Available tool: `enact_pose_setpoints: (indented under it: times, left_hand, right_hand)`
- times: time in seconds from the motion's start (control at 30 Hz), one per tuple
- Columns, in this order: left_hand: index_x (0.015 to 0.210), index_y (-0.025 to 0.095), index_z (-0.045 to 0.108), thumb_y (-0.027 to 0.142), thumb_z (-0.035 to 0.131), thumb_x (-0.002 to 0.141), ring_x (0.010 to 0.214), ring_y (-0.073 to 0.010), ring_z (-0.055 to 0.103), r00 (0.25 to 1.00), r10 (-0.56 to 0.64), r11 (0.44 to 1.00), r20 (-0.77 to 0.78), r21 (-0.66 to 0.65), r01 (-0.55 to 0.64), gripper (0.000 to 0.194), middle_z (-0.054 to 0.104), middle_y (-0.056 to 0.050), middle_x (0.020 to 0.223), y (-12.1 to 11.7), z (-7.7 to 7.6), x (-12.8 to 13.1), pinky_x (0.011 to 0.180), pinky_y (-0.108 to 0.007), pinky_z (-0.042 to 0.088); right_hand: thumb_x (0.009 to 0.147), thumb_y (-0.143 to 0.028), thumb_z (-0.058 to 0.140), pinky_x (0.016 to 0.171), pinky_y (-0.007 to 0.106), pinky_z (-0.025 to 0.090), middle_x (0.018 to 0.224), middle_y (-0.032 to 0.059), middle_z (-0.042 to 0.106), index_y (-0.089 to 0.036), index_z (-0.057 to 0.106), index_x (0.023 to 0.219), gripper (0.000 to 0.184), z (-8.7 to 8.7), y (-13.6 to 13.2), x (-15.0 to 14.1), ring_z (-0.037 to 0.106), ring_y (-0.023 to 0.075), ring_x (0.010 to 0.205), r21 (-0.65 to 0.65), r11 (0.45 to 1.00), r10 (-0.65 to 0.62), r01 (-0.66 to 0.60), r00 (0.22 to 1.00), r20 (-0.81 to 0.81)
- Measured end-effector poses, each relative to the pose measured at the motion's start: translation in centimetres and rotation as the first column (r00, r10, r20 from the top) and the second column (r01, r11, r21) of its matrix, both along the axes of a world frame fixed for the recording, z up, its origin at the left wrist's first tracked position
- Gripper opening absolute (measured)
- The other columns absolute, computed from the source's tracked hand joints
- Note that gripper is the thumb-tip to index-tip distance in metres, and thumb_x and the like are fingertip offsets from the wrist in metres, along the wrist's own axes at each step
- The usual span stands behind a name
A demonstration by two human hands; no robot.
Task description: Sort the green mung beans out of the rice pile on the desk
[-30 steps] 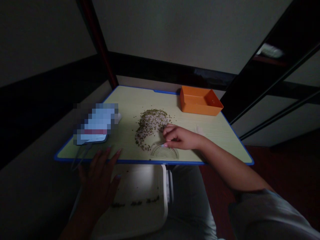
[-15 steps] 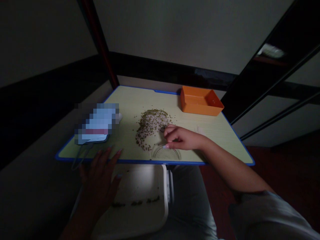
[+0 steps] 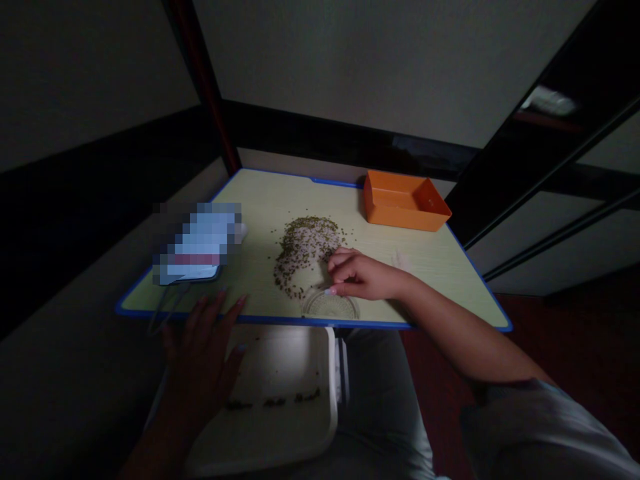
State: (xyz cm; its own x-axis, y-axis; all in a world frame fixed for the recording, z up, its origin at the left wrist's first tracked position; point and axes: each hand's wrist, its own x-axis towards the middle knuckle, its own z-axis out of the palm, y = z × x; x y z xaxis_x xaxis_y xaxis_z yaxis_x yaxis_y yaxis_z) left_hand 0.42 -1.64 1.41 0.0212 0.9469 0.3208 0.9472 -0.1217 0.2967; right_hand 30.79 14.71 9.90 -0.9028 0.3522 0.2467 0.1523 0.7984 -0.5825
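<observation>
My right hand [image 3: 359,275] is curled closed at the right edge of a pile of small dark and pale grains [image 3: 310,237]. Whatever its fingertips pinch is hidden. The thumb lies over the far rim of a clear, textured, half-round plastic piece [image 3: 331,307] at the near table edge; I cannot tell if they touch. In shadow, my left hand [image 3: 203,350] spreads its fingers at the table's near left edge, above a white bin [image 3: 280,437], holding nothing. Small dark bits [image 3: 274,402] lie in a broken row inside the bin.
An orange open box [image 3: 403,215] stands at the back right of the pale table [image 3: 270,190], which has a blue rim. A pixelated phone-like screen [image 3: 200,247] is on the left, with a thin cord loop [image 3: 163,310] near it. Walls stand close behind.
The view has shifted slightly. Both hands keep nearly the same pose, and the grain pile looks almost unchanged.
</observation>
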Motion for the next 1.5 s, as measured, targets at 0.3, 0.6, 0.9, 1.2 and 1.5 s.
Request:
enact_pose_setpoints:
  times: [0.3,0.6,0.9,1.2,1.5]
  left_hand:
    - [0.159,0.037,0.021,0.042,0.033,0.098,0.159,-0.037,0.021,1.0,0.007,1.0,0.008,-0.021,-0.006,0.062,0.031,-0.011,0.169,0.0,0.0,0.0,0.125,-0.078,0.006]
    - [0.159,0.039,0.017,0.039,0.034,0.098,0.159,-0.037,0.021,1.0,-0.021,0.999,-0.017,0.03,0.021,0.063,0.031,-0.011,0.169,0.0,-0.1,0.0,0.125,-0.078,0.008]
    - [0.159,0.038,0.018,0.038,0.036,0.098,0.159,-0.0349,0.021,1.0,-0.019,0.999,-0.016,0.038,0.02,0.063,0.032,-0.011,0.169,0.1,-0.5,-0.2,0.126,-0.077,0.006]
    - [0.158,0.032,0.026,0.038,0.034,0.099,0.159,-0.0355,0.021,1.0,-0.017,0.999,-0.019,0.049,0.018,0.06,0.032,-0.012,0.168,0.0,-0.2,0.0,0.125,-0.077,0.008]
    - [0.157,0.034,0.028,0.038,0.035,0.099,0.159,-0.0336,0.023,1.0,-0.008,0.999,-0.005,0.052,0.008,0.059,0.034,-0.01,0.168,0.0,-0.4,-0.1,0.127,-0.073,0.008]
  right_hand:
    - [0.1,-0.043,0.062,0.094,0.039,0.027,0.089,0.0022,0.057,-0.018,0.056,0.066,0.043,-0.1,-0.3,-0.1,0.049,0.0194,0.095,0.041,0.998,-0.058,0.055,0.996,0.07]
    - [0.101,-0.036,0.058,0.088,0.036,0.034,0.079,0.0022,0.054,-0.018,0.054,0.062,0.043,0.8,1.0,1.9,0.049,0.0189,0.086,0.073,0.963,-0.259,0.258,0.966,0.005]
    - [0.099,-0.032,0.058,0.084,0.034,0.038,0.072,0.0006,0.051,-0.018,0.054,0.06,0.042,1.0,1.8,2.7,0.049,0.0167,0.078,0.043,0.978,-0.208,0.206,0.977,0.046]
    - [0.099,-0.031,0.06,0.087,0.035,0.037,0.073,-0.0001,0.052,-0.018,0.054,0.06,0.041,0.8,1.5,2.3,0.05,0.016,0.078,0.022,0.985,-0.173,0.172,0.984,0.046]
    - [0.099,-0.034,0.058,0.087,0.035,0.032,0.076,0.001,0.052,-0.018,0.051,0.06,0.043,1.3,1.6,2.8,0.049,0.0177,0.084,0.037,0.97,-0.243,0.241,0.968,0.056]
